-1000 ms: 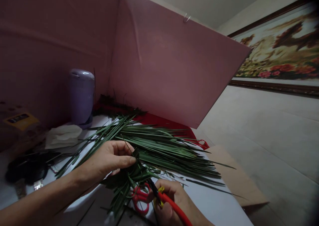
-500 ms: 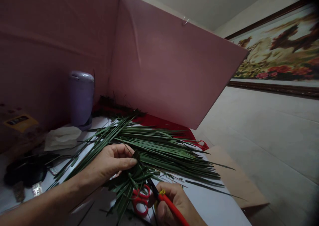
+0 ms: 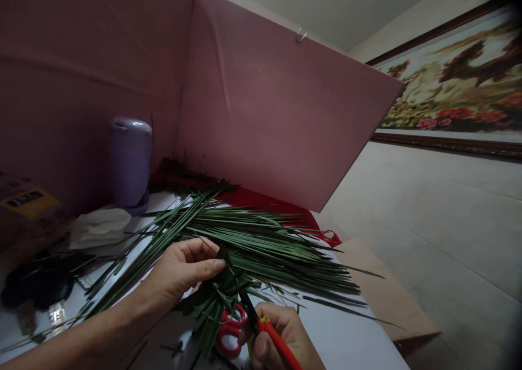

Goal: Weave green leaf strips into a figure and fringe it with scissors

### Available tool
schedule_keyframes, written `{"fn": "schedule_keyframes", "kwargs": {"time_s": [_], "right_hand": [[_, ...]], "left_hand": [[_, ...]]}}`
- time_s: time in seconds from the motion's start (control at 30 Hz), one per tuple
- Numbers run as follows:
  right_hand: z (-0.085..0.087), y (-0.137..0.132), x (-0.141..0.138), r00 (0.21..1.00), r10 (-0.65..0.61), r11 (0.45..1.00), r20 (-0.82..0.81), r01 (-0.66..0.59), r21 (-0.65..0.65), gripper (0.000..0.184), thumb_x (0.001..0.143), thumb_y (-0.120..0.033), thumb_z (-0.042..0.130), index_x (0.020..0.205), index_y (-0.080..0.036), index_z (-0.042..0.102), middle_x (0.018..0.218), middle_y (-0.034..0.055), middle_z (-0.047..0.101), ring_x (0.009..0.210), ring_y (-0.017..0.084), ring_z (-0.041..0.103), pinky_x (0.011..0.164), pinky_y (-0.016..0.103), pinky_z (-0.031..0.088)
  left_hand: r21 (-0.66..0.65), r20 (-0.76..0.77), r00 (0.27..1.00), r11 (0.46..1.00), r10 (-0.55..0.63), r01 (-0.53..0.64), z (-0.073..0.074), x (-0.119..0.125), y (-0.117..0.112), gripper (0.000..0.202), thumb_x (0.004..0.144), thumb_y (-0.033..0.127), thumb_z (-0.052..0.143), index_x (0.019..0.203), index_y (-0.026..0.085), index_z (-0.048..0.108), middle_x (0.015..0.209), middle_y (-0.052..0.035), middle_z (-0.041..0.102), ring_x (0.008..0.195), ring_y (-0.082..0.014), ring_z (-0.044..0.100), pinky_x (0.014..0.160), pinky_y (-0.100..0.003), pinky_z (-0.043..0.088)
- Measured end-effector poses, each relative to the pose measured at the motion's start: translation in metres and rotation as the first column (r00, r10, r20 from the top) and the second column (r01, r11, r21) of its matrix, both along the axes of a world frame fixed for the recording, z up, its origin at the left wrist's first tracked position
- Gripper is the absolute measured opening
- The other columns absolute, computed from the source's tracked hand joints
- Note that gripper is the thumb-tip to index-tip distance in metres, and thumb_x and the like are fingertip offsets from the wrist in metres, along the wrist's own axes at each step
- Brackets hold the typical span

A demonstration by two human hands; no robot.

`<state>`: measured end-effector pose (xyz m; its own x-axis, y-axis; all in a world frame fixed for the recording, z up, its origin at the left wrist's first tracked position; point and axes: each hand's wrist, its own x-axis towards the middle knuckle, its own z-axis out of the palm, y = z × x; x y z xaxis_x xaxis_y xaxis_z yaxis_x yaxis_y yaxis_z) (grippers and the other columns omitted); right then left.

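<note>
Head view: one moment logged, hands low in frame over a white table [image 3: 359,337].
Leaf piece: a small folded knot of dark green strips [image 3: 223,283] sat at the near table edge, just in front of the long leaf pile, pinched at its top.
Left hand: left hand [image 3: 183,269] was closed on the knot, thumb and forefinger pressed together on its upper tip.
Right hand: right hand [image 3: 277,340] was clamped round a red-and-yellow handled tool [image 3: 265,326]; its dark tip pointed up into the knot, close to the left fingertips.
Tool type: could not tell from this angle whether blade or pick.
Scissors: red scissors [image 3: 228,332] lay on the table under the knot, partly hidden by strips.
Leaf pile: long narrow leaves [image 3: 265,250] fanned across the table, tips overhanging the right edge.
Surround: purple jar [image 3: 129,163] at the back left, white tissue [image 3: 100,226] beside it, pink board [image 3: 277,120] as backdrop.
Risk 1: tip was aimed toward the pinching fingers; a slip through the thin strips would likely jab them.
Risk 2: grip held only the knot's top; a hard push could, in my judgement, split a strip or loosen the fold.
Risk 3: loose strips hung over the scissors; a tug might drag them or sweep leaves off the edge.
</note>
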<state>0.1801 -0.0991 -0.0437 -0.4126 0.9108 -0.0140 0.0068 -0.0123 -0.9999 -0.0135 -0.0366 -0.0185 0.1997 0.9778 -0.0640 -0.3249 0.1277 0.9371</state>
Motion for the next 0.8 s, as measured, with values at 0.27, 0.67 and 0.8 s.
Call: {"fn": "schedule_keyframes", "kwargs": {"time_s": [0.27,0.67,0.8], "right_hand": [[-0.011,0.001,-0.005,0.995,-0.076,0.997,-0.072,0.077,0.013,0.054,0.057,-0.065,0.066,0.058,-0.013,0.052,0.038,-0.0057,0.038,0.033,0.002,0.024,0.036,0.018,0.017],[-0.005,-0.002,-0.003,1.000,0.007,0.998,0.026,-0.009,0.064,0.068,0.059,-0.077,0.051,0.075,-0.011,0.053,0.048,-0.0048,0.037,0.042,0.004,0.027,0.040,0.018,0.017],[-0.003,-0.001,-0.003,1.000,0.015,0.997,0.023,-0.017,0.079,0.065,0.061,-0.077,0.049,0.074,-0.012,0.050,0.050,-0.0042,0.038,0.044,0.005,0.028,0.041,0.018,0.020]], "left_hand": [[0.022,0.030,0.999,0.999,-0.033,0.032,-0.006,0.000,0.002,0.025,0.050,0.027,0.081,0.065,0.017,0.064,0.058,0.0012,0.066,0.045,-0.0094,0.055,0.041,-0.019,0.037],[0.032,0.041,0.998,0.998,-0.056,0.055,-0.007,0.001,0.001,0.023,0.054,0.027,0.079,0.067,0.017,0.064,0.061,0.0003,0.066,0.052,-0.0126,0.059,0.052,-0.024,0.044],[0.054,0.057,0.996,0.997,-0.062,0.059,-0.007,0.001,0.000,0.021,0.055,0.026,0.079,0.067,0.017,0.064,0.062,-0.0010,0.068,0.053,-0.0129,0.060,0.053,-0.023,0.045]]}}
